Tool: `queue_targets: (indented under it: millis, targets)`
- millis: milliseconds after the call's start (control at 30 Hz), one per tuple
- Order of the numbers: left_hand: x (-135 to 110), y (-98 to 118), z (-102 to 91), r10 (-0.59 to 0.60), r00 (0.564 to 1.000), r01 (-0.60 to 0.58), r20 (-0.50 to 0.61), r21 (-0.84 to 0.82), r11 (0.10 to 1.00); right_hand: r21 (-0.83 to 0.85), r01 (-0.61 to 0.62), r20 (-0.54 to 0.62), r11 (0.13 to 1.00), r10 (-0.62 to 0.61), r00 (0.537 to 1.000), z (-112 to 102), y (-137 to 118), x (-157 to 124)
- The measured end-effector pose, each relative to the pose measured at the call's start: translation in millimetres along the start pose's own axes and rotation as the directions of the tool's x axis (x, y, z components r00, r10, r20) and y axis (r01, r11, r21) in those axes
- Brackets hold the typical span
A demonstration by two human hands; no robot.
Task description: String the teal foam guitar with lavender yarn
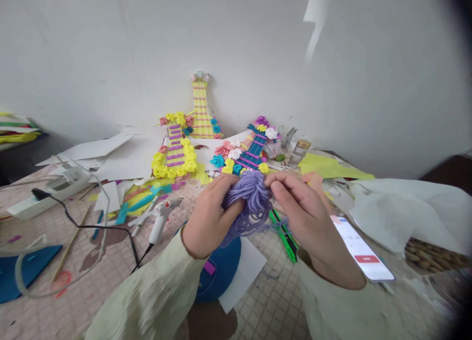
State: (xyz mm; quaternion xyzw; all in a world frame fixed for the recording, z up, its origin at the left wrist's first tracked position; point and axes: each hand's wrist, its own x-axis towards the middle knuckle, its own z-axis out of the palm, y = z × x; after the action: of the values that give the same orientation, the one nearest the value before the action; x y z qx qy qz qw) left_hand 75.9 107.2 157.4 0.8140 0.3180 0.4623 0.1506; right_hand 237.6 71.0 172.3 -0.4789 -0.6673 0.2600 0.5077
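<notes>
A bundle of purple yarn (252,195) is held up over the table in front of me. My left hand (210,219) wraps round its left side, thumb across the strands. At the right edge of the bundle my right hand (304,212) pinches a strand of the same yarn between thumb and fingertips. Loose yarn loops hang below the bundle. Beneath my hands lie a round blue piece (221,276) and a white paper sheet (245,273). A green utility knife (283,237) rests on the table near my right wrist.
A white hot glue gun (160,222) with its cable and a power strip (51,195) lie at left. Decorated woven pieces (175,146) stand along the back. To the right are a phone (363,251), a white plastic bag (413,207) and a jar (299,153).
</notes>
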Motion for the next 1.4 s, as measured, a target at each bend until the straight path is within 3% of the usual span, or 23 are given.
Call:
queue_targets:
  millis: [100,200,300,400,500,667,800,967,1133,1400]
  targets:
    - [-1,0,0.6,-0.032,0.999,0.032,0.026,-0.022,0.999,-0.029,0.086,-0.039,0.996,-0.088,0.995,0,0,0]
    - [-2,-2,0.5,-0.051,0.999,0.053,0.020,-0.103,0.993,0.002,0.084,0.023,0.996,-0.084,0.996,-3,1,0]
    - [-3,-3,-1.0,-0.009,0.998,0.022,0.055,-0.254,0.967,-0.101,0.192,0.052,0.976,-0.187,0.981,-9,-2,-1]
    - [-3,-3,-1.8,0.043,0.992,0.004,0.119,-0.372,0.928,-0.154,0.265,0.162,0.952,-0.241,0.957,-13,-6,-3]
    - [-3,-3,-1.5,0.011,0.987,0.047,0.161,-0.347,0.937,-0.197,0.221,0.181,0.955,-0.186,0.966,-13,-7,-5]
    - [-3,1,-3.8,-0.046,0.995,0.079,0.091,-0.398,0.914,-0.306,0.153,0.088,0.940,-0.132,0.987,-7,-5,-4]
    - [-4,5,-5.7,0.006,0.989,0.032,0.150,-0.247,0.969,-0.126,0.063,0.073,0.990,-0.054,0.996,-2,-3,-2]
    - [-4,0,-7.9,-0.022,0.999,0.030,0.043,-0.194,0.980,0.030,-0.014,0.104,0.999,0.010,0.994,-11,0,-2]
    - [-3,-4,-11.2,-0.100,0.993,0.084,-0.064,-0.221,0.972,-0.168,-0.028,0.296,0.985,0.078,0.952,-8,7,-3]
    - [2,-11,-20.7,-0.064,0.954,0.031,-0.292,-0.118,0.993,-0.373,0.039,0.222,0.927,0.049,0.974,-14,8,3]
